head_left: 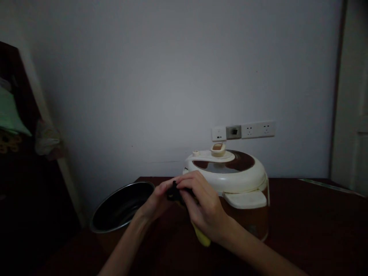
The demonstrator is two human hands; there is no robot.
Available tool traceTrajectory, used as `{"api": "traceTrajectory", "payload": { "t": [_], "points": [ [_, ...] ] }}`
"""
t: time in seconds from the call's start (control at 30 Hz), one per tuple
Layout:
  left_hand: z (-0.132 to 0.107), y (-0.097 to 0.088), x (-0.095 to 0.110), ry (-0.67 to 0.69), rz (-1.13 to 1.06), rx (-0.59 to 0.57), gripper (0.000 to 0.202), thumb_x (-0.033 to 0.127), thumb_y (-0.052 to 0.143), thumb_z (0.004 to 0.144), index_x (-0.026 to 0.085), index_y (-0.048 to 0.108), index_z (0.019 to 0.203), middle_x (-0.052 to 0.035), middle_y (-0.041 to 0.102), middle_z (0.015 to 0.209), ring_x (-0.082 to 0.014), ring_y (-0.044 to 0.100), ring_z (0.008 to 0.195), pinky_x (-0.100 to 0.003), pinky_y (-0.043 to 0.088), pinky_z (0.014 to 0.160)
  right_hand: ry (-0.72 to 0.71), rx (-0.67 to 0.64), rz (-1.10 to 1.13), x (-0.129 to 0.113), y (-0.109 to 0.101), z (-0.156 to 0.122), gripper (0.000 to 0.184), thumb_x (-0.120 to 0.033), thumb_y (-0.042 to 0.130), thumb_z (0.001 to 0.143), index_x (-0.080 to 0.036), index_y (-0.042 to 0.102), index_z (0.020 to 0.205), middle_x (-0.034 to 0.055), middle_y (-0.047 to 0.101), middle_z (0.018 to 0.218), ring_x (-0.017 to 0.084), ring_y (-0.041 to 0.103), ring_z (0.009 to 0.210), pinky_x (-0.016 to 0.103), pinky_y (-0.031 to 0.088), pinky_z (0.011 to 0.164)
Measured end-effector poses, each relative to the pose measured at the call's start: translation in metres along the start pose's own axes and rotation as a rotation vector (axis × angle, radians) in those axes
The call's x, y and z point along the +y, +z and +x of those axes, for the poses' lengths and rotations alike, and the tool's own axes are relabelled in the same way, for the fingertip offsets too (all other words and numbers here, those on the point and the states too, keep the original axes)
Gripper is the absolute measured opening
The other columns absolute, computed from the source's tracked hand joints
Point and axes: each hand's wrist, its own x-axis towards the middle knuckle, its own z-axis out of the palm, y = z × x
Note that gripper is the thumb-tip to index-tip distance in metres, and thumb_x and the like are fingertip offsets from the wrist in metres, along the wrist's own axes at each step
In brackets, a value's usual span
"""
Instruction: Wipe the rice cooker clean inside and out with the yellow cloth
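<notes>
My left hand [159, 199] and my right hand [205, 207] meet in front of the electric pressure cooker [258, 178]. Between them is a small black bundle [173, 193], too dark to tell its kind. The left fingers close behind it, while the right fingertips pinch it from the near side. A rounded yellow piece [202, 236] sticks out below my right palm; whether it joins the black bundle is hidden. The cooker has a white lid with a brown panel and a knob on top, and its lid is down.
Left of my hands stands a dark-lined, metal-rimmed pot [96, 230], partly behind my left forearm. All rest on a dark red table [299, 226]. Sockets [258, 130] are on the wall behind the cooker. Dark furniture with bags stands at far left; a pale door is at right.
</notes>
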Motion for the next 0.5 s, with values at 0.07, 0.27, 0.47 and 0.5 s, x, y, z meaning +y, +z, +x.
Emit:
{"api": "traceTrajectory", "payload": {
  "t": [0.07, 0.27, 0.47, 0.5],
  "points": [
    [-0.011, -0.007, 0.002, -0.025, 0.145, -0.042, 0.058, 0.066, 0.072, 0.05, 0.017, 0.068, 0.081, -0.0036, 0.061, 0.073, -0.0198, 0.056, 0.074, -0.031, 0.046, 0.07, 0.002, -0.032, 0.009, 0.001, 0.008, -0.003, 0.021, -0.007, 0.045, 0.087, -0.02, 0.056, 0.099, 0.008, 0.063, 0.092, 0.02, 0.059, 0.088, 0.037, 0.05, 0.076],
    [-0.031, -0.032, 0.01, -0.198, 0.518, -0.023, 0.025, 0.037, 0.073, 0.063, 0.016, 0.068, 0.076, -0.0009, 0.061, 0.07, -0.0138, 0.052, 0.065, -0.024, 0.042, 0.062, 0.443, -0.047, 0.283, 0.004, 0.034, -0.044, 0.018, -0.018, 0.052, 0.085, -0.023, 0.054, 0.102, 0.0048, 0.064, 0.094, 0.017, 0.061, 0.088, 0.029, 0.051, 0.077],
    [-0.016, -0.072, 0.013, -0.145, 0.772, 0.172, 0.016, 0.032, 0.066, 0.072, 0.016, 0.069, 0.075, -0.003, 0.066, 0.07, -0.0162, 0.057, 0.064, -0.025, 0.043, 0.06, 0.746, -0.468, 0.299, 0.03, 0.042, -0.154, 0.032, -0.018, 0.051, 0.076, -0.022, 0.057, 0.107, 0.0095, 0.067, 0.103, 0.021, 0.063, 0.094, 0.034, 0.05, 0.083],
    [-0.008, -0.076, 0.012, -0.107, 0.812, 0.197, 0.015, 0.031, 0.065, 0.072, 0.017, 0.07, 0.077, -0.0036, 0.067, 0.072, -0.0175, 0.059, 0.066, -0.025, 0.044, 0.062, 0.815, -0.544, 0.289, 0.035, 0.042, -0.17, 0.032, -0.017, 0.052, 0.071, -0.022, 0.058, 0.102, 0.0094, 0.068, 0.1, 0.022, 0.064, 0.091, 0.033, 0.05, 0.082]
  ]
}}
